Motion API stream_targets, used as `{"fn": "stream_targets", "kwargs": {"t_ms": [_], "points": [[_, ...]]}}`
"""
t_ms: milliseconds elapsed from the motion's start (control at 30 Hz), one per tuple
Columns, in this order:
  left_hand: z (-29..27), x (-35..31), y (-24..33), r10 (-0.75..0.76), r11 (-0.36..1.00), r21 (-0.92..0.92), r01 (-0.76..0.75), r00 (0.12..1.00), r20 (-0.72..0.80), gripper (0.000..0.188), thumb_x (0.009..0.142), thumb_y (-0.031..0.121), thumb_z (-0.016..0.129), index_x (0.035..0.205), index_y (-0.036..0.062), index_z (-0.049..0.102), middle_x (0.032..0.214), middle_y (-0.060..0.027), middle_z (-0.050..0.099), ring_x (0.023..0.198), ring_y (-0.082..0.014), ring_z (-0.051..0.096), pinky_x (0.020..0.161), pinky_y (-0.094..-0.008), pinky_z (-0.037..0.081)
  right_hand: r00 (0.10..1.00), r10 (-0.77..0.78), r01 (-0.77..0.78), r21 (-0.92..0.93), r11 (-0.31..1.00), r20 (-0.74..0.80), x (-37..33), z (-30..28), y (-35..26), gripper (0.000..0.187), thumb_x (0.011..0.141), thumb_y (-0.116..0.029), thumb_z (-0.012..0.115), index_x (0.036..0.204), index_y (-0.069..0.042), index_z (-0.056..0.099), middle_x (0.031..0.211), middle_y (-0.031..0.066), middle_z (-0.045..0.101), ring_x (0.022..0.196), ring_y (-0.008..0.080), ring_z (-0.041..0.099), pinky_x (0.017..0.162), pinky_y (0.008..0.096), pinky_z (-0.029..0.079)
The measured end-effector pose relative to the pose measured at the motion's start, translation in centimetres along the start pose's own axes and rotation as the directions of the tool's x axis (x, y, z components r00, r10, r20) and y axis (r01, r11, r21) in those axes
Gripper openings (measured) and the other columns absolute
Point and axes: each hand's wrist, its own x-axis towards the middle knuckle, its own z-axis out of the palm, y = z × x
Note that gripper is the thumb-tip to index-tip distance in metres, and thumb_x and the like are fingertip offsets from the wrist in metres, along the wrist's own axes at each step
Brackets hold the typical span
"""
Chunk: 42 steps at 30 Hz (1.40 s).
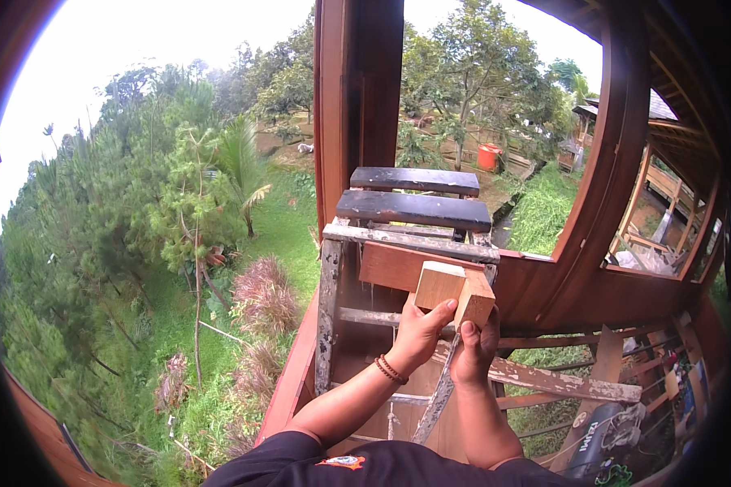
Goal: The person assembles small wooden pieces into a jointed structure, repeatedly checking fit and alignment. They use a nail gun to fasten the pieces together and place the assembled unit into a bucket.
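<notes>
Two short, pale wooden blocks meet at an angle in front of me, above the stepladder; whether they are joined cannot be made out. My left hand (pixel 418 333) is closed on the left wooden block (pixel 439 286), its thumb lying across toward the seam. The right wooden block (pixel 474 300) is gripped from below by my right hand (pixel 473 351), the thumb upright against it. Just behind the blocks, a reddish-brown board (pixel 388 265) spans the paint-spattered stepladder (pixel 330 272). My palms and some fingers are hidden. A beaded bracelet circles my left wrist.
Dark steps (pixel 414 209) top the ladder. A tall brown post (pixel 374 89) and open window frames stand beyond it, with a grassy slope dropping away at left. At lower right are slatted beams (pixel 564 380) with gaps and a dark cylinder (pixel 593 438).
</notes>
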Motion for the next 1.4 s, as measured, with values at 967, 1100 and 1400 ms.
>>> {"fn": "stream_targets", "kwargs": {"t_ms": [967, 1100, 1400], "points": [[-2.2, -1.3, 0.7, -0.003, 0.998, 0.058, 0.006, 0.998, -0.058, 0.048, 0.091, 0.008, 0.072, 0.133, 0.0010, 0.050, 0.125, -0.0100, 0.062, 0.115, -0.0192, 0.061, 0.100, -0.0356, 0.049, 0.970, -0.133, 0.194, -0.319, 0.928, 0.203, 0.1, -0.5, 0.7, 0.079, 0.092, -0.048, 0.065, 0.146, 0.004, 0.039, 0.142, 0.0196, 0.047, 0.133, 0.0321, 0.047, 0.114, 0.0451, 0.033], [-1.9, -1.8, 1.1, 0.013, 0.998, 0.067, -0.008, 0.997, -0.072, 0.041, 0.091, 0.005, 0.072, 0.127, -0.0009, 0.054, 0.118, -0.0107, 0.065, 0.107, -0.0187, 0.065, 0.093, -0.0329, 0.055, 0.966, -0.097, 0.162, -0.266, 0.950, 0.240, 0.1, -0.3, 0.1, 0.077, 0.093, -0.045, 0.063, 0.147, 0.004, 0.039, 0.142, 0.0197, 0.048, 0.134, 0.0315, 0.047, 0.114, 0.0445, 0.033], [-2.3, -2.1, 1.1, 0.015, 0.996, 0.095, -0.004, 0.994, -0.107, 0.045, 0.090, 0.004, 0.074, 0.128, -0.0008, 0.050, 0.119, -0.0112, 0.063, 0.106, -0.0172, 0.065, 0.090, -0.0323, 0.056, 0.978, -0.060, 0.126, -0.334, 0.934, 0.201, -1.2, 0.0, 0.4, 0.071, 0.095, -0.044, 0.059, 0.143, 0.005, 0.042, 0.137, 0.0180, 0.051, 0.126, 0.0268, 0.051, 0.107, 0.0409, 0.038]]}}
